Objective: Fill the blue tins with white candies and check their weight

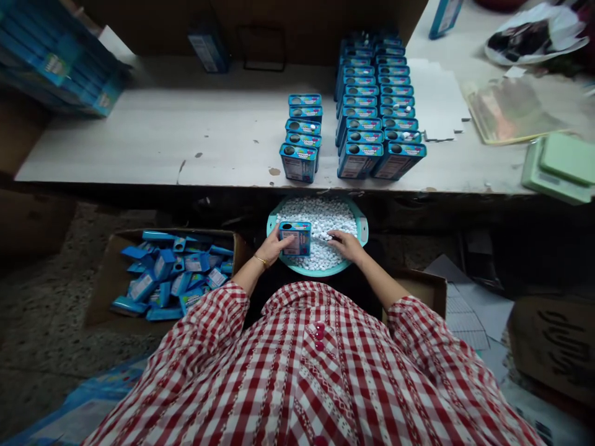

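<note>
My left hand [271, 246] grips a blue candy box [302, 248] at its left side, thumb across the printed face. A round hole shows in the box's top. The box is over a turquoise basin [271, 223] full of small white candies [320, 210]. My right hand [348, 245] is at the right part of the candies with its fingers pinched together. Something small and dark shows at the fingertips beside a few white candies, too small to name.
A carton [100, 279] of jumbled blue boxes stands at left. On the white table [223, 136] are a short row of boxes [298, 162], a longer double row [360, 160], a green scale [560, 167] and stacked blue packs [56, 62]. The table's front edge overhangs the basin's far side.
</note>
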The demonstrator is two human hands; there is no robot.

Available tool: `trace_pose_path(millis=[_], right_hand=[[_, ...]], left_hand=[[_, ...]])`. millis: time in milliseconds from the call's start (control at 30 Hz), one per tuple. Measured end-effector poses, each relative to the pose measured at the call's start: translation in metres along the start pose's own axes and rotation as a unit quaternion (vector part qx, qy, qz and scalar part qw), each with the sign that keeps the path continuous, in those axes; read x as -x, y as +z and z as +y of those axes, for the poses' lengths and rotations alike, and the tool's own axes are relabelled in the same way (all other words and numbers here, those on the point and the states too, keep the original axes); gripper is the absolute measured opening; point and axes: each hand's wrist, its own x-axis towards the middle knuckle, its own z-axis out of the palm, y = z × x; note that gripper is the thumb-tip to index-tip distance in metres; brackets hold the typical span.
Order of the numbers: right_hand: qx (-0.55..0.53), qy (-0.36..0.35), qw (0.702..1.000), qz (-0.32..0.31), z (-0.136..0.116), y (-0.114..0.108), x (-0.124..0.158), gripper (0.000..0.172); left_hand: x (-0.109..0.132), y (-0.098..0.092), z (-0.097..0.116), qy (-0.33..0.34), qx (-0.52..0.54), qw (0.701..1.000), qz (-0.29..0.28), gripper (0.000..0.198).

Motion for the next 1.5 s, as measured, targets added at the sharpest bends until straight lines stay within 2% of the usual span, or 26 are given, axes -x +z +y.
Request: trace_pose_path(millis=[100,200,300,467,700,833,933,1000,1067,1200,1267,1333,1400,1500], right_hand=[[-0.02,-0.033,0.999,0.016,-0.002,-0.018,0.006,0.034],[-0.011,-0.056,0.998,0.023,-0.011,-0.045,0.016,0.036],[0.016,-0.078,0.997,0.013,-0.029,-0.073,0.025,0.036],[0.131,-0.09,0.986,-0.042,-0.078,-0.102,0.03,0.034],[0.345,-0.041,0.935,-0.075,-0.142,-0.114,0.029,0.031],[0.394,-0.051,0.913,-0.09,-0.164,-0.112,0.026,0.026],[0.397,-0.058,0.912,-0.084,-0.171,-0.114,0.027,0.025],[0.387,-0.058,0.918,-0.073,-0.168,-0.119,0.032,0.024],[0.365,-0.063,0.927,-0.062,-0.153,-0.127,0.04,0.026],[0.322,-0.043,0.945,-0.04,-0.093,-0.128,0.056,0.03],[0.325,0.004,0.944,-0.052,-0.061,-0.113,0.059,0.031],[0.334,0.043,0.939,-0.071,-0.037,-0.085,0.055,0.031],[0.32,0.048,0.944,-0.067,-0.027,-0.053,0.045,0.031],[0.264,0.02,0.963,-0.042,-0.031,-0.014,0.023,0.033]], left_hand=[[0.002,-0.013,0.013,0.081,-0.115,0.99,0.028,0.05],[0.001,-0.017,0.02,0.129,-0.232,0.963,0.048,0.046],[0.0,-0.008,0.021,0.147,-0.291,0.944,0.055,0.047],[-0.006,0.014,0.019,0.169,-0.344,0.924,0.015,0.044],[-0.008,0.02,0.019,0.204,-0.402,0.893,-0.005,0.043],[-0.007,0.019,0.019,0.205,-0.409,0.889,-0.005,0.042],[-0.006,0.02,0.021,0.204,-0.403,0.892,-0.001,0.042],[-0.006,0.019,0.023,0.201,-0.389,0.899,0.0,0.041],[-0.005,0.017,0.026,0.195,-0.363,0.911,0.005,0.042],[-0.007,0.0,0.025,0.166,-0.295,0.94,0.044,0.048],[-0.009,-0.01,0.017,0.128,-0.238,0.961,0.054,0.049],[-0.013,-0.015,0.005,0.078,-0.156,0.983,0.055,0.05],[-0.017,-0.011,-0.009,0.033,-0.067,0.995,0.06,0.053],[-0.021,0.008,-0.022,-0.014,0.029,0.997,0.07,0.058]])
